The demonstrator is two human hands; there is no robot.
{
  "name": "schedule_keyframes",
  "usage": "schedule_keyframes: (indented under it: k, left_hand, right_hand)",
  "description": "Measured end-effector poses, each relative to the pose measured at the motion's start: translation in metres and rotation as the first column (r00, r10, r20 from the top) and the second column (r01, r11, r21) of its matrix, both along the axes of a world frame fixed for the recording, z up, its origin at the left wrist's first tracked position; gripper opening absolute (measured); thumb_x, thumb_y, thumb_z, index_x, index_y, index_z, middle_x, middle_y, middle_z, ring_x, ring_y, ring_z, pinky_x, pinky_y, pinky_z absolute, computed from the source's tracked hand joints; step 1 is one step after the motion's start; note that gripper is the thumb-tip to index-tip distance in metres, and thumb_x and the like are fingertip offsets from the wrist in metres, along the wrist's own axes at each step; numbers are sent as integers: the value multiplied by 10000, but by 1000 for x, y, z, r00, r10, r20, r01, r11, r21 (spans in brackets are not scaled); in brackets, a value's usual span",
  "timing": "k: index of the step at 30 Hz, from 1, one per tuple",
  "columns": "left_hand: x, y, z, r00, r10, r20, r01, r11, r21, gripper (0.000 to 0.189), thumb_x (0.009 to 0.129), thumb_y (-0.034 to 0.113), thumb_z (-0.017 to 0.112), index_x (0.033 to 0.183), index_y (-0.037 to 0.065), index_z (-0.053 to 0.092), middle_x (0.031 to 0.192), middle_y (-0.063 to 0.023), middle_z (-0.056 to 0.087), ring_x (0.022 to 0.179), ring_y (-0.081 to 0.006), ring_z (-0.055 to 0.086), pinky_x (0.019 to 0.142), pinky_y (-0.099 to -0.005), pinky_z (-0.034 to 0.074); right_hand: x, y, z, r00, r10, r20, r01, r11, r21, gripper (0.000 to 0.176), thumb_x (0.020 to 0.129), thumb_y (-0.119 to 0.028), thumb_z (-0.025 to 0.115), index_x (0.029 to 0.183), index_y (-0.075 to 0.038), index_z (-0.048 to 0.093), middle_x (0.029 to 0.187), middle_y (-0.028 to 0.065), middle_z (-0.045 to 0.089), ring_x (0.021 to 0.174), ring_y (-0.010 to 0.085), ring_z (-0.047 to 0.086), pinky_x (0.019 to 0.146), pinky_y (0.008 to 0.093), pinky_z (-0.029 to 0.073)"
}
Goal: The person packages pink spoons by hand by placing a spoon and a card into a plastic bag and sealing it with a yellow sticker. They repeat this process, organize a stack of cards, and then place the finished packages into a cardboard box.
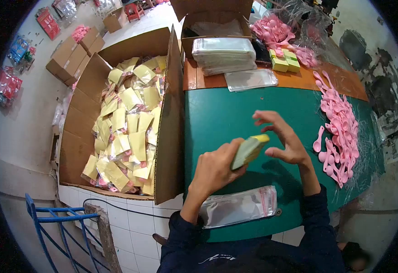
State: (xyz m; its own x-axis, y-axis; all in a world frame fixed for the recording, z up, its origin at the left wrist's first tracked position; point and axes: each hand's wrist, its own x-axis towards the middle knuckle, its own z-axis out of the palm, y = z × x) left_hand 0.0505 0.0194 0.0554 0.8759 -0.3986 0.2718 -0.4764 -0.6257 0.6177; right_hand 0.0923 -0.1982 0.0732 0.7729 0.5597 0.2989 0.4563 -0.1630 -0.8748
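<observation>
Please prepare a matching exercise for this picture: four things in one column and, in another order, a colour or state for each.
Column 1
1. Left hand
2. Right hand
3. Spoons
4. Table

Column 2
A. Pink
B. Open and empty
C. Green
D. Gripping a block

Pairs: 1-D, 2-B, 3-A, 4-C

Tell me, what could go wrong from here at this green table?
The yellow-edged stack is tilted and held only by the left hand, with the open right hand apart from it, so it might slip or fan out. The clear bags lie near the front of the table, close to the left sleeve, which could drag them. A swing of the right forearm might scatter the loose pink spoons.
</observation>
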Motion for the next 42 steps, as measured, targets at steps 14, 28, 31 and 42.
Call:
schedule_keyframes:
  k: [14,28,31,42]
  left_hand:
    - [3,-5,-21,999,3,-39,13,919,395,437,694,304,713,976,92,456,809,-90,595,730,-285,621,557,-401,488]
    - [2,-8,-23,1000,4,-8,0,920,393,435,694,275,717,1005,92,474,823,-77,580,732,-270,611,566,-386,487]
    - [2,-9,-23,1000,2,-9,1,917,398,439,693,277,718,1006,90,473,837,-79,580,741,-268,612,574,-387,490]
    - [-1,-10,-24,1000,21,-3,-18,917,399,435,707,282,708,1010,81,469,860,-84,579,783,-269,607,610,-383,495]
  right_hand:
    - [12,-19,-39,980,-3,-198,-49,964,-260,386,694,-189,752,1047,-69,652,955,68,677,828,118,629,762,260,479]
    - [15,-26,-41,991,131,-40,-137,943,-304,469,648,-59,716,1090,-59,559,1103,95,554,1020,246,545,858,331,448]
    - [14,-22,-47,994,97,-59,-110,950,-292,419,659,-50,711,1055,-55,574,1055,79,579,965,211,570,807,304,466]
    - [26,-75,-33,981,-178,-83,148,948,-281,304,670,-9,627,965,-28,558,866,61,620,837,159,605,778,287,465]
